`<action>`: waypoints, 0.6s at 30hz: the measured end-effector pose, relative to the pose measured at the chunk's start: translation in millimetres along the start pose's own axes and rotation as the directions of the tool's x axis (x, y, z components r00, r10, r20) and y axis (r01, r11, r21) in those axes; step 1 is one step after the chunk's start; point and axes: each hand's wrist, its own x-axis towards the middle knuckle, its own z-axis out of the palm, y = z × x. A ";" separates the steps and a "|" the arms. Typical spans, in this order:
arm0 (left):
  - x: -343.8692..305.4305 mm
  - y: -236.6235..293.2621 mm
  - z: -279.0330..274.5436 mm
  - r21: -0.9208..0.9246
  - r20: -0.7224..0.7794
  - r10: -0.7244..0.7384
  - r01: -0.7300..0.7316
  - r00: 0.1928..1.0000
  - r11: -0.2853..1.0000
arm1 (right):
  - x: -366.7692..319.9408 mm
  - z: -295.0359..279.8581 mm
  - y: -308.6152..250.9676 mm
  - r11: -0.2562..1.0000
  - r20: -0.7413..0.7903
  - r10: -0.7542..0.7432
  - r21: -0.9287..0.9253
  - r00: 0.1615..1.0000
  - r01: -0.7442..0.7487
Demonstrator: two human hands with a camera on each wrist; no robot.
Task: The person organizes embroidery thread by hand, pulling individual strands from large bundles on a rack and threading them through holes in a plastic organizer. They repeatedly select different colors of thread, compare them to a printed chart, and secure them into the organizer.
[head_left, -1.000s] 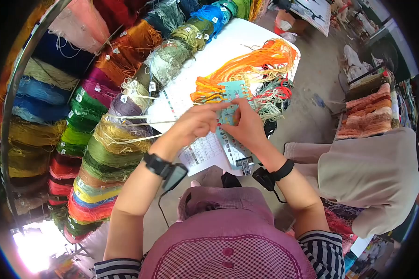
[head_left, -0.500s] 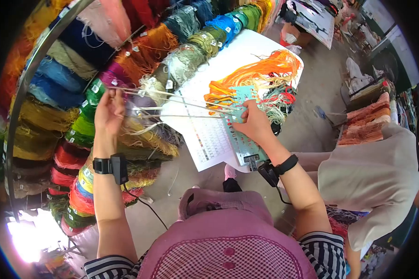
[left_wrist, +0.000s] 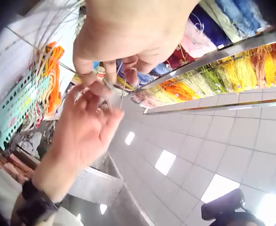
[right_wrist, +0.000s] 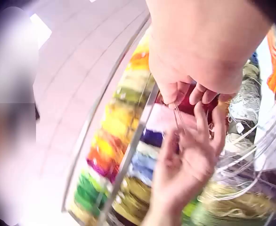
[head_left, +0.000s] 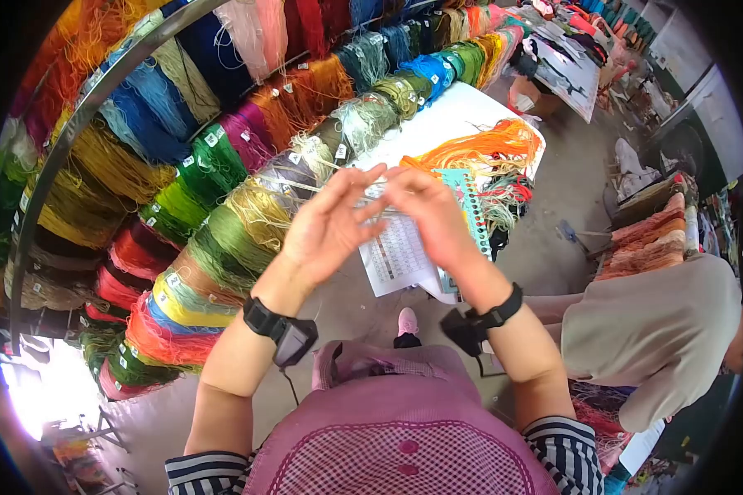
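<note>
My left hand [head_left: 326, 227] and right hand [head_left: 433, 214] meet in front of the rack, fingertips close together. A thin pale thread [right_wrist: 176, 115] runs between them, its upper part pinched by the right thumb and finger. Seen from the left wrist, thread [left_wrist: 122, 96] stretches between the left fingertips and the right thumb. Several long cream strands [right_wrist: 232, 165] sweep from the hands' side across the hanging skeins. Beyond the right hand lies a teal board [head_left: 475, 219] with holes along its edge, orange thread [head_left: 504, 144] at its far end.
Labelled skeins [head_left: 239, 231] in many colours hang on the metal rack [head_left: 82, 103] to the left. A printed chart [head_left: 396, 256] lies by the board on a white surface [head_left: 458, 107]. At the right, a person in a beige top [head_left: 652, 330] is beside peach-coloured skeins [head_left: 644, 235].
My left hand pulled pale strands out leftward, then came back to the right hand. The right hand left the board and rose to meet it. The head view has shifted.
</note>
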 end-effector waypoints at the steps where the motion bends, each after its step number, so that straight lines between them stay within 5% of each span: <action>1: 1.0 11.0 -5.4 -0.008 -0.011 -0.035 0.035 0.999 0.999 | -0.4 -8.0 -7.4 0.933 -0.106 0.092 0.357 0.990 -0.049; 3: 4.4 30.5 -44.7 -0.107 -0.049 -0.051 0.045 0.997 0.993 | -5.8 -45.3 -46.7 0.594 -0.031 0.226 0.797 0.974 -0.113; 5: 3.1 54.6 -56.2 -0.138 -0.122 -0.018 0.001 0.992 0.990 | -15.9 -100.6 -60.0 0.607 -0.161 0.259 0.794 0.952 -0.031; 7: 2.1 80.8 -72.9 -0.101 -0.205 0.053 -0.075 0.977 0.992 | -21.0 -178.9 -61.0 0.854 -0.332 0.051 0.503 0.942 0.132; 8: 1.7 94.5 -84.4 -0.069 -0.208 0.105 -0.121 0.973 0.990 | -28.5 -203.9 -79.5 0.964 -0.556 0.061 0.249 0.829 0.097; 9: 2.3 106.4 -95.0 -0.039 -0.210 0.152 -0.164 0.966 0.986 | -34.6 -234.3 -88.9 0.992 -0.674 -0.092 -0.001 0.733 0.124; 11: 9.5 124.5 -98.2 0.254 -0.347 0.364 -0.287 0.864 0.924 | -51.6 -292.6 -112.5 0.858 -0.790 -0.447 -0.512 0.419 -0.050; 13: 12.2 119.0 -69.2 0.833 -0.358 0.571 -0.024 0.738 0.553 | -67.6 -321.1 -138.1 0.688 -0.650 -0.691 -0.726 0.318 0.010; 14: 18.0 111.9 -77.2 0.975 0.030 0.742 0.145 0.669 -0.171 | -71.6 -325.1 -137.6 0.643 -0.613 -0.704 -0.764 0.360 -0.043; 15: 22.2 105.8 -84.9 0.546 0.438 0.587 0.317 0.681 -0.775 | -69.7 -304.4 -135.3 0.598 -0.580 -0.709 -0.796 0.402 -0.095; 17: 38.8 72.9 -61.6 0.649 0.434 0.466 0.091 0.771 -0.756 | -60.7 -260.5 -113.3 0.373 -0.414 -0.693 -0.907 0.590 -0.197; 18: 49.9 41.4 -47.8 0.952 0.199 0.490 -0.049 0.849 -0.303 | -58.0 -238.8 -94.7 0.314 -0.350 -0.645 -0.932 0.679 -0.183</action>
